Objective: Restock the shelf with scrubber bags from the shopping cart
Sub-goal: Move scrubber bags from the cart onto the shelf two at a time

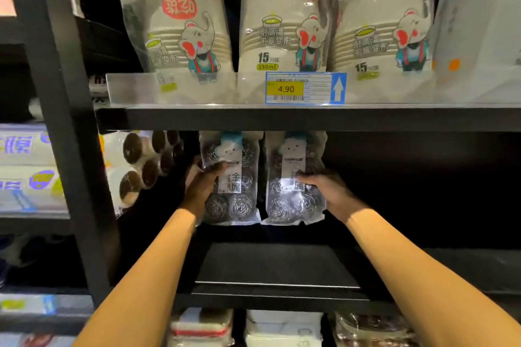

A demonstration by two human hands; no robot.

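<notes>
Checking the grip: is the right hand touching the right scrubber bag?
Touching. Head view: the right hand grips the right bag, fingers curled across its front.

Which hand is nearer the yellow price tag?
Right. The right hand grips the right bag just below the price tag; the left hand grips the left bag farther left.

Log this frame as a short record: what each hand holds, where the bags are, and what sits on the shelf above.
left hand: grips the left scrubber bag at its left edge
right hand: grips the right scrubber bag from its right side
bags: upright, side by side, below the upper shelf
resting on a shelf: cannot tell, too dark
above: paper bowl packs, price tag reading 4.90
shopping cart: not in view
</notes>
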